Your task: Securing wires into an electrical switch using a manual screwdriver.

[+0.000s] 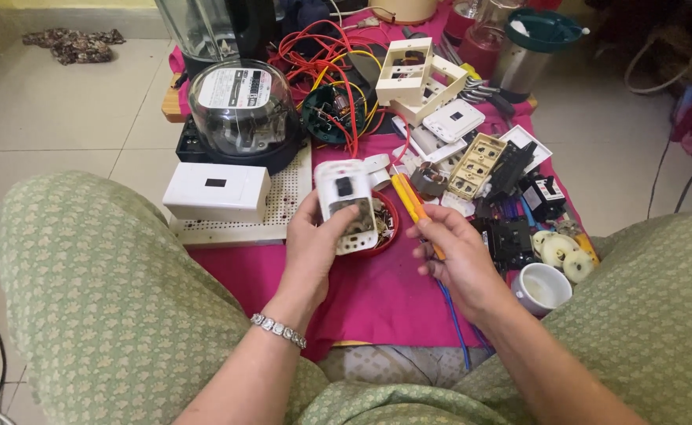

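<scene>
My left hand holds a white rectangular switch unit upright, its black rocker facing me, just above a small red bowl of tiny parts. My right hand grips a yellow and orange screwdriver, its shaft pointing up and left toward the switch unit. The tip stays a little apart from the unit. Both hands hover over a pink cloth spread on the floor between my knees.
A glass-domed electric meter and a white box on a perforated board lie at the left. Red and yellow wires, cream switch frames, black parts, white gears and a white cup crowd the right.
</scene>
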